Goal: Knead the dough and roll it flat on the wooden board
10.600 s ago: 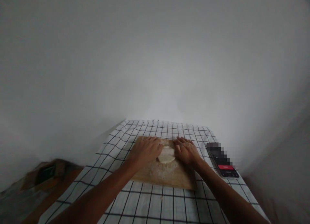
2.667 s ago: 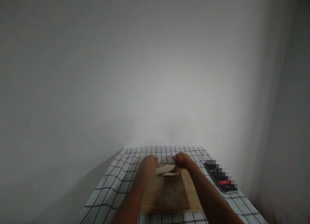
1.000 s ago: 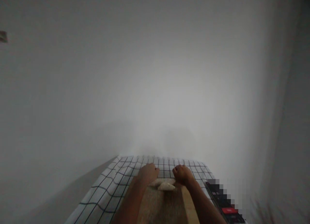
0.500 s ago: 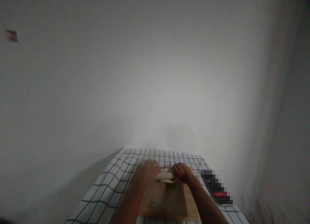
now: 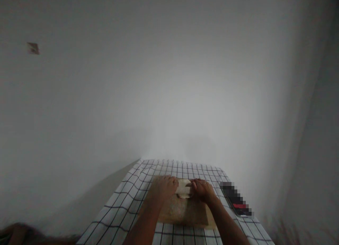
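A wooden board (image 5: 174, 211) lies on the table, and on it is a flat, pale, roundish piece of dough (image 5: 184, 196). Across the dough runs a light rolling pin (image 5: 183, 190), of which only the middle shows between my hands. My left hand (image 5: 168, 186) is closed over its left end, fingers curled down. Over the right end my right hand (image 5: 202, 189) is closed too, its fingertips close to the dough's far edge. Both forearms reach in from the bottom of the view. The pin's ends are hidden under my hands, and the picture is dim and slightly blurred.
A white tablecloth with dark grid lines (image 5: 124, 204) covers the table, which meets a pale wall (image 5: 169, 96). Near the right edge lies a dark, pixelated flat object (image 5: 235, 199). Something dark (image 5: 19, 232) shows at the bottom left. A small patch (image 5: 33, 48) is on the wall.
The camera view has shifted a little, so the wall patch sits further right and lower. The board appears higher in the picture. More dough shows beyond the rolling pin; both hands keep their grip.
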Demonstrator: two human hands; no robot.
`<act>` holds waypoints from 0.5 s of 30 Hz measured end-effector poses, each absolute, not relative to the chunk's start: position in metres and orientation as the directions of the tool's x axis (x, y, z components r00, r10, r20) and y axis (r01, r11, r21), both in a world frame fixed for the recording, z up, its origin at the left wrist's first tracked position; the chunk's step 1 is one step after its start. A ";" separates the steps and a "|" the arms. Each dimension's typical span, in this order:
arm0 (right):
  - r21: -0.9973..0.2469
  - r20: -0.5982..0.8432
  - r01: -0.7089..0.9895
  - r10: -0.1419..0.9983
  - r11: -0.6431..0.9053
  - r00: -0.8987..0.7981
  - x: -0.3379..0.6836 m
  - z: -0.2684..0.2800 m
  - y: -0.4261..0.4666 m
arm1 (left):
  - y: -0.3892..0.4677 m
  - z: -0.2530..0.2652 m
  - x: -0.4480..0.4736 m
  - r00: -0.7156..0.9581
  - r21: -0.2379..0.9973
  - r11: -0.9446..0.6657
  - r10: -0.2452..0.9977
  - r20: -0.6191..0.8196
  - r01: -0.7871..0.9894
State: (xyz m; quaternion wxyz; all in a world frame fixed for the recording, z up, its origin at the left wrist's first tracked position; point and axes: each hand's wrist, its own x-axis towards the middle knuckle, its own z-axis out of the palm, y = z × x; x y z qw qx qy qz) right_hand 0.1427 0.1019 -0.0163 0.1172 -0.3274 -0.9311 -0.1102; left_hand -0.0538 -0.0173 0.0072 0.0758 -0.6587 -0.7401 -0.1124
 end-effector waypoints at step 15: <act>0.223 0.219 0.596 0.556 0.771 -0.802 0.117 -0.021 0.167 | 0.062 -0.014 -0.095 -0.202 0.046 0.196 0.958 0.204 0.979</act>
